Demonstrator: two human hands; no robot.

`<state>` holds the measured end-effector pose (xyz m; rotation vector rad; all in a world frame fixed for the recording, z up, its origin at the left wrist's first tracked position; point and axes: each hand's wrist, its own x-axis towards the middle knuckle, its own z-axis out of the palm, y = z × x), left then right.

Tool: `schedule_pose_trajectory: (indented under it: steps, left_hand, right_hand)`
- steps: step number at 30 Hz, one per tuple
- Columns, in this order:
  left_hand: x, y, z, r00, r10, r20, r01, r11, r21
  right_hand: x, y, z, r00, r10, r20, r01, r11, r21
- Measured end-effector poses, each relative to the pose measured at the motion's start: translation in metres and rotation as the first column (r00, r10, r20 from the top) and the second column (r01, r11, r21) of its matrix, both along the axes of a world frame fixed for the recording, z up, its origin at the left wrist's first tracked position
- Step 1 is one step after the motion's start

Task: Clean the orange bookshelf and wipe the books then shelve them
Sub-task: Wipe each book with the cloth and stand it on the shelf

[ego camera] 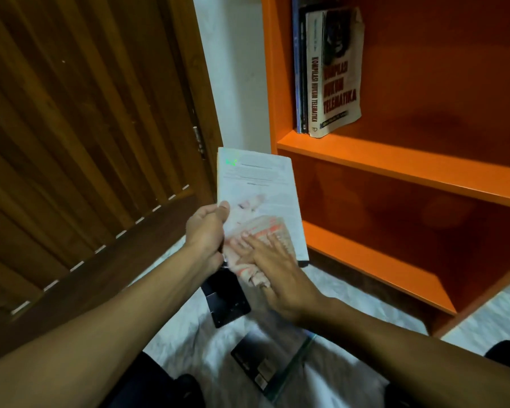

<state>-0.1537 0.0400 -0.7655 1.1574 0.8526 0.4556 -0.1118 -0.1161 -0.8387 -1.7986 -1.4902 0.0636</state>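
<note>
Left hand [208, 223] is pinching the pale paperback [258, 184] by its left edge, held up beside the orange bookshelf [395, 166]. Right hand [273, 260], fingers flat, is pressing a soft cloth [255, 245] onto the cover. Paperback is looking light and floppy, so supporting near the spine is probably safest.

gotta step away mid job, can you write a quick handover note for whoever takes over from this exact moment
Left hand grips the white book by its left edge, holding it up in front of the orange bookshelf.
Right hand presses the cloth flat against its cover, fingers straight.
Done: a few books stand upright at the left end of the upper shelf.
Left: finish wiping this book and shelve it; two dark books lie on the floor below the hands, apparently waiting. The lower shelves hold no books.
</note>
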Motion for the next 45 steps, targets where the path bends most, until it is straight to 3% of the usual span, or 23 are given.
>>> schedule_pose_trajectory:
  steps: [2, 6, 8, 10, 11, 13, 16, 17, 18, 20, 22, 23, 25, 27, 29, 31, 32, 35, 39, 43, 45]
  left_hand:
    - [-0.003, 0.012, 0.002, 0.998, 0.030, 0.050, -0.028, 0.999, -0.033]
    - [-0.012, 0.033, 0.008, 0.992, 0.072, 0.102, -0.065, 0.996, -0.066]
    - [-0.017, 0.039, 0.012, 0.987, 0.098, 0.127, -0.089, 0.993, -0.079]
    - [-0.023, 0.041, 0.016, 0.985, 0.099, 0.140, -0.085, 0.991, -0.100]
    - [-0.025, 0.041, 0.016, 0.986, 0.093, 0.139, -0.080, 0.992, -0.103]
    - [-0.029, 0.038, 0.016, 0.988, 0.055, 0.147, -0.045, 0.996, -0.071]
    - [-0.030, 0.030, 0.013, 0.993, 0.008, 0.122, -0.006, 1.000, -0.015]
    - [-0.029, 0.027, 0.012, 0.995, -0.003, 0.097, 0.002, 1.000, 0.012]
    - [-0.027, 0.023, 0.011, 0.997, -0.011, 0.075, 0.009, 1.000, 0.029]
    - [-0.024, 0.018, 0.008, 0.998, -0.028, 0.051, 0.027, 0.999, 0.027]
    - [-0.021, 0.013, 0.008, 0.999, -0.036, 0.018, 0.036, 0.999, 0.029]
    - [-0.019, 0.010, 0.009, 0.999, -0.037, -0.017, 0.038, 0.996, 0.076]
    - [-0.014, 0.003, 0.013, 0.991, -0.021, -0.133, 0.067, 0.932, 0.355]
    - [-0.010, -0.004, 0.018, 0.984, 0.043, -0.170, 0.081, 0.749, 0.657]
    - [-0.005, -0.018, 0.023, 0.995, -0.054, -0.082, 0.096, 0.706, 0.702]
    - [0.001, -0.034, 0.023, 0.982, -0.187, -0.040, 0.176, 0.798, 0.576]
    - [0.004, -0.042, 0.021, 0.979, -0.200, -0.030, 0.189, 0.852, 0.488]
    - [0.012, -0.041, 0.010, 1.000, -0.002, -0.007, 0.003, 0.976, 0.218]
    - [0.013, -0.022, -0.006, 0.964, 0.265, -0.034, -0.267, 0.954, -0.135]
    - [0.008, -0.016, -0.006, 0.958, 0.286, -0.001, -0.273, 0.912, -0.307]
    - [0.008, -0.013, 0.000, 0.960, 0.273, 0.062, -0.240, 0.916, -0.320]
  right_hand:
    - [-0.005, -0.003, -0.001, 0.994, 0.113, -0.008, -0.113, 0.993, 0.014]
    - [-0.007, -0.007, -0.006, 0.971, 0.182, 0.154, -0.187, 0.982, 0.020]
    - [-0.007, -0.012, -0.008, 0.995, 0.093, -0.021, -0.094, 0.995, -0.036]
    - [-0.004, -0.014, -0.008, 0.926, -0.090, -0.367, 0.080, 0.996, -0.041]
    - [0.000, -0.013, -0.009, 0.812, -0.192, -0.552, 0.205, 0.978, -0.038]
    - [0.011, -0.006, -0.002, 0.492, -0.278, -0.825, 0.401, 0.913, -0.068]
    - [0.027, -0.003, 0.026, -0.079, -0.068, -0.995, 0.390, 0.916, -0.094]
    - [0.028, -0.006, 0.040, -0.185, -0.020, -0.983, 0.338, 0.938, -0.083]
    - [0.028, -0.010, 0.050, -0.203, 0.016, -0.979, 0.286, 0.957, -0.044]
    - [0.026, -0.014, 0.059, -0.036, 0.077, -0.996, 0.227, 0.972, 0.067]
    - [0.025, -0.015, 0.058, 0.182, 0.047, -0.982, 0.254, 0.963, 0.093]
    - [0.026, -0.014, 0.058, 0.250, 0.024, -0.968, 0.279, 0.956, 0.096]
    - [0.024, -0.013, 0.058, 0.336, -0.041, -0.941, 0.339, 0.937, 0.080]
    - [0.021, -0.011, 0.058, 0.436, -0.172, -0.883, 0.402, 0.916, 0.020]
    - [0.015, -0.012, 0.054, 0.627, -0.341, -0.700, 0.463, 0.886, -0.018]
    - [0.009, -0.015, 0.050, 0.831, -0.458, -0.315, 0.486, 0.874, 0.011]
    - [0.007, -0.016, 0.046, 0.879, -0.461, -0.125, 0.469, 0.882, 0.046]
    - [0.002, -0.016, 0.037, 0.894, -0.373, 0.249, 0.368, 0.927, 0.070]
    - [-0.007, -0.013, 0.043, 0.816, -0.306, 0.489, 0.310, 0.948, 0.076]
    - [-0.011, -0.013, 0.043, 0.827, -0.254, 0.501, 0.285, 0.958, 0.017]
    - [-0.006, -0.013, 0.041, 0.910, -0.215, 0.353, 0.231, 0.973, -0.003]
